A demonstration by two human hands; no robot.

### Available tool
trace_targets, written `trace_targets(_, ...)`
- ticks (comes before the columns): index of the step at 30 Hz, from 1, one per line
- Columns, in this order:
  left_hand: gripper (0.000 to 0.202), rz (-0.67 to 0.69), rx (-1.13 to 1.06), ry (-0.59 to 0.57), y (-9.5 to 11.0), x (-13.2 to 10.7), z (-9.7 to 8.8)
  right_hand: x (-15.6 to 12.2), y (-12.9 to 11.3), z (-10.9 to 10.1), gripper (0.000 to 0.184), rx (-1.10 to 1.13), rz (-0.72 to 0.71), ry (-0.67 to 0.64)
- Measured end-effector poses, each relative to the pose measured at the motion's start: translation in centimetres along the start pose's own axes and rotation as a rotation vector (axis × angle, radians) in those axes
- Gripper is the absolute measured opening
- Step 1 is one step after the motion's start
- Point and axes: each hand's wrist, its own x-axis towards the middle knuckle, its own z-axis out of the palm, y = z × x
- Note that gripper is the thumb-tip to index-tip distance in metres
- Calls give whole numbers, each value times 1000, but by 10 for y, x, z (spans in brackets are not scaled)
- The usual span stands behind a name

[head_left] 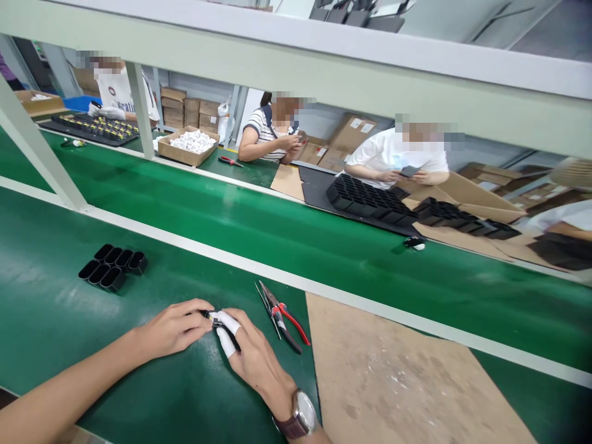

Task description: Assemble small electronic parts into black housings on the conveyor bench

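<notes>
Between my two hands is a small black-and-white part (216,319) with a bit of yellow, too small to name. The fingers of my left hand (178,327) pinch its left end. White finger covers sit on the thumb and a finger of my right hand (252,351), which closes on the right end. Just right of my hands lie red-and-black long-nose pliers (284,317), jaws pointing away from me, with metal tweezers (267,308) alongside. To the left, several black oval cups (111,277) stand grouped with their mouths up.
A brown board (398,370) covers the bench at right. Past a white rail (194,265) runs a green conveyor belt (231,216) carrying small parts (415,243). Co-workers (272,132) sit opposite, near black cups (370,200) and a box of white pieces (187,148). A pale beam (296,55) crosses overhead.
</notes>
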Motion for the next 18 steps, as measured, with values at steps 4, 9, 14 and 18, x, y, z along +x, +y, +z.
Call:
trace_targets(4,13,-2,-10,-13,0,1,-1,0,2,1,39,55,13,34)
trace_targets(9,13,-17,-19,-16,-1,0,-1,0,1,-1,39,67,50,26)
trace_targets(14,15,-33,-24,-40,-1,-1,-1,3,-3,-2,47,-26,20,-55)
trace_targets(18,15,-41,-24,-55,-1,-1,-1,8,-9,-1,44,-57,34,-74)
